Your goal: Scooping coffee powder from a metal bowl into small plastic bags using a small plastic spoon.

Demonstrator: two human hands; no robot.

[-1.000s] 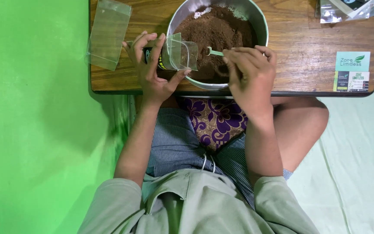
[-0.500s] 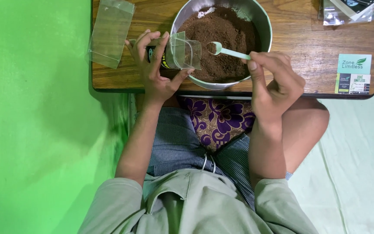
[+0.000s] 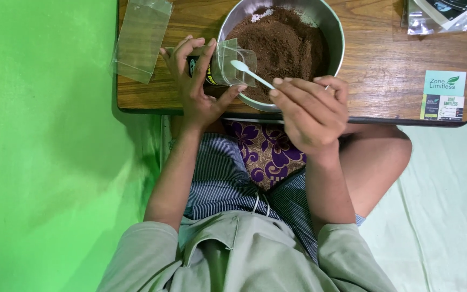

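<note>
While the left hand (image 3: 197, 89) grips a clear pouch (image 3: 224, 64) at the table's near edge, the right hand (image 3: 312, 111) pinches a small spoon (image 3: 251, 72) at its mouth; a steel bowl (image 3: 335, 33) of brown powder (image 3: 285, 46) sits just beside.

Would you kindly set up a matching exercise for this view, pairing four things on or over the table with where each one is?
Things:
1. small plastic spoon
2. clear pouch
3. metal bowl
4. flat empty bag

Places:
A. lying at the table's left end
B. gripped in the left hand
C. on the table, holding brown powder
D. pinched in the right hand, tip at the pouch mouth

Pairs: 1-D, 2-B, 3-C, 4-A
</note>
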